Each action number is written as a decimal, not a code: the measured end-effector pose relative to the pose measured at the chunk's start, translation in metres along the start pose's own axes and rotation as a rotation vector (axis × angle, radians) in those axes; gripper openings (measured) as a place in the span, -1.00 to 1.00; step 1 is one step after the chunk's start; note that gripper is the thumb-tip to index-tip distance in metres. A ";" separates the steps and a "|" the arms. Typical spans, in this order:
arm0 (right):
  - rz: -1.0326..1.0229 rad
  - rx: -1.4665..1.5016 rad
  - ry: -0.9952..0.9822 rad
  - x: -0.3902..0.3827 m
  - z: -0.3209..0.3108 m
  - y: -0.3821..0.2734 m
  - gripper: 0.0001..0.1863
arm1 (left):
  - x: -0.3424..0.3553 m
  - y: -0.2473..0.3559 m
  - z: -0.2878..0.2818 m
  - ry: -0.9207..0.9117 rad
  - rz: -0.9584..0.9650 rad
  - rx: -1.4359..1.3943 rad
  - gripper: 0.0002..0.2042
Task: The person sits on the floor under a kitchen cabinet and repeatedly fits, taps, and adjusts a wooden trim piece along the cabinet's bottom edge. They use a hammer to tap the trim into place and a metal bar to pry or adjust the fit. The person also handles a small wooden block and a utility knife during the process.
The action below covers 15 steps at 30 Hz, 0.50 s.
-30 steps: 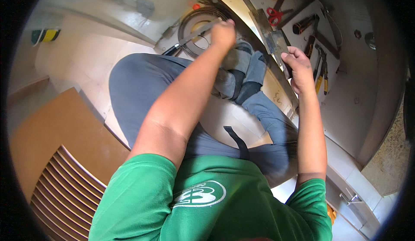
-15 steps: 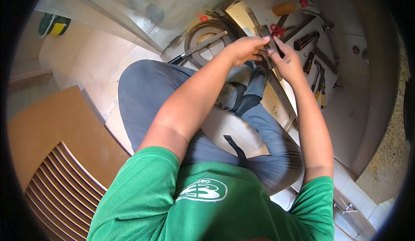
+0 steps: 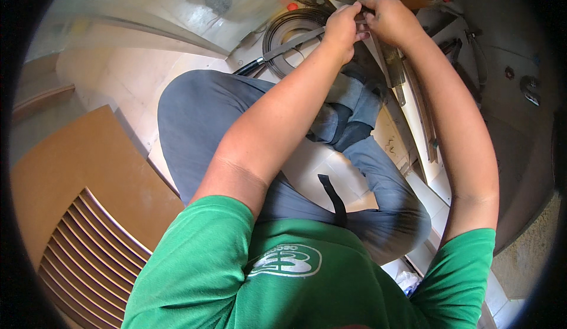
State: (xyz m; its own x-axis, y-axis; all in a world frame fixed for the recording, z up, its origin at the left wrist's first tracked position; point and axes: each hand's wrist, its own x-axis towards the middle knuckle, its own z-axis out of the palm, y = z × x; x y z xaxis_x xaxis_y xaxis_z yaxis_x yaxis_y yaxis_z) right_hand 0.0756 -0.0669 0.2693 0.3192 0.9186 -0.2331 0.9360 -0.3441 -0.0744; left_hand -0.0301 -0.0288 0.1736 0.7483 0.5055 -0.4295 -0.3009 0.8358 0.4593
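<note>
At the far edge of the work area, both my hands are close together on a long flat metal bar (image 3: 393,72). My left hand (image 3: 342,33) has its fingers curled, with the thumb along the far end of the bar. Beside it on the right, my right hand (image 3: 394,23) is closed with its fingers bent inward. The fingers hide the bar's middle. Left of my hands, a long flat file-like tool (image 3: 289,46) with a black handle (image 3: 251,66) lies across a coil of dark flat band (image 3: 273,33).
An orange bottle (image 3: 418,0) with a red cap lies beyond my right hand. Thin wooden strips (image 3: 425,113) lie beside my right forearm. A slatted brown wooden panel (image 3: 88,143) is at the left. My crossed legs (image 3: 207,116) are below my arms.
Both hands have moved farther away and up in the picture with the metal bar. My right forearm now covers the hand tools at the right, and the red scissors are hidden.
</note>
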 end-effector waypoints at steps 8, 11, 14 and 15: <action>-0.103 0.040 -0.154 0.036 0.004 0.002 -0.63 | 0.007 0.003 0.004 0.072 0.043 -0.060 -0.79; -0.046 0.080 -0.115 0.038 0.004 0.000 -0.63 | 0.010 0.008 0.004 0.074 0.060 -0.061 -0.79; -0.072 0.050 -0.029 0.040 0.003 0.001 -0.64 | 0.013 0.012 0.005 0.067 0.043 -0.062 -0.80; -0.079 0.060 -0.035 0.041 0.003 0.002 -0.64 | 0.013 0.013 0.006 0.058 0.049 -0.074 -0.80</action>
State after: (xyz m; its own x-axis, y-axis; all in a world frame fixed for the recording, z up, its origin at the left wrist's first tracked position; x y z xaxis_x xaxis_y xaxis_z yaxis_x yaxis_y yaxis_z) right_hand 0.0901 -0.0309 0.2569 0.2386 0.9362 -0.2579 0.9471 -0.2830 -0.1513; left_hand -0.0204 -0.0128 0.1785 0.6968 0.5556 -0.4536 -0.3806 0.8225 0.4227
